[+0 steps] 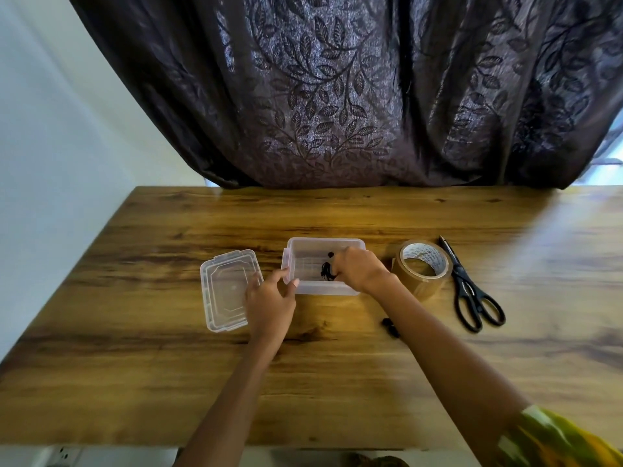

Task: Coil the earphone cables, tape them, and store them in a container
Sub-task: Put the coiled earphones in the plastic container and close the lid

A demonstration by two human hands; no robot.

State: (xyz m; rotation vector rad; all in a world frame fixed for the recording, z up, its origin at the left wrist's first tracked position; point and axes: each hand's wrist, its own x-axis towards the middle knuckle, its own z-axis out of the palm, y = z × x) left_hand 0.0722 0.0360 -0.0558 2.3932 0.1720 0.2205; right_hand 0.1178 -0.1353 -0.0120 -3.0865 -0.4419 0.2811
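Note:
A clear plastic container (pixel 303 248) stands open at the middle of the wooden table. My right hand (pixel 359 268) reaches down into it from the right, fingers closed on a black coiled earphone cable (pixel 326 270) inside the box. My left hand (pixel 269 299) rests against the container's near left corner, thumb and fingers spread on its wall. The container's clear lid (pixel 225 291) lies flat on the table to the left. A small black piece (pixel 390 326), perhaps another earphone, lies partly hidden behind my right forearm.
A roll of brown packing tape (pixel 423 268) stands right of the container, with black scissors (pixel 470 293) beyond it. A dark patterned curtain (pixel 337 96) hangs behind the table's far edge. A white wall is on the left.

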